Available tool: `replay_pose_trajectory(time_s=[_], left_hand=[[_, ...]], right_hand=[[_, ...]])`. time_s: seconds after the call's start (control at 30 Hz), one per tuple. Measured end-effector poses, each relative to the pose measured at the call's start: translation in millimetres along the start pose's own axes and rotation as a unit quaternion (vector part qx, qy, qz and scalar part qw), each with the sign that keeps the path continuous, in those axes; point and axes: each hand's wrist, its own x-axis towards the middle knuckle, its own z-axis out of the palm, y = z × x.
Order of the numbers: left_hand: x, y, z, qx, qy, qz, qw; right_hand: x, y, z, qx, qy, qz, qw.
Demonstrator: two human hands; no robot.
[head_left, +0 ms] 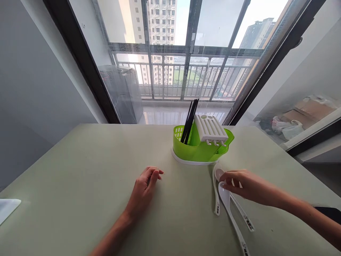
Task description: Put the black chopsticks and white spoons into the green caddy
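My right hand (241, 185) is over three white spoons at the right of the table, its thumb and fingers closed around the one whose handle slants right. That spoon (242, 212) still lies on the table, its neck partly hidden by my hand. A longer white spoon (234, 224) lies in front, bowl by my thumb. Left of both is a third spoon (215, 192) with a short curved handle. My left hand (146, 183) rests on the table, fingers loosely curled, holding nothing visible. Behind the spoons stands a green utensil holder (186, 151).
Black chopsticks (190, 122) lean in the holder's left part, beside its white slotted top (211, 128) with hooks. A white pointed object (9, 208) shows at the table's left edge. A dark object (329, 213) lies beyond my right forearm. Glass doors (170, 81) stand behind the table.
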Motion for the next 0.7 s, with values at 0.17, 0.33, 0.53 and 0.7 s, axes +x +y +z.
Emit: replay_pose_trajectory(time_s=[0.17,0.33,0.53,0.7], left_hand=[[1,-1,1.2,0.005,-0.002,0.007,1.0],[0,0,1.4,0.01,-0.002,0.013,1.0],[-1,1,0.5,0.019,-0.009,0.015,1.0],[0,-3,1.0,0.022,-0.005,0.03,0.999]], right_hand=[[-2,-3,-1,-0.007,0.007,-0.003,1.0],[-8,-10,-10,0.018,0.016,-0.022,0.999],[-22,-40,-30,0.046,0.033,-0.048,0.997],[-31,-69,-60,0.025,0.121,-0.047,0.991]])
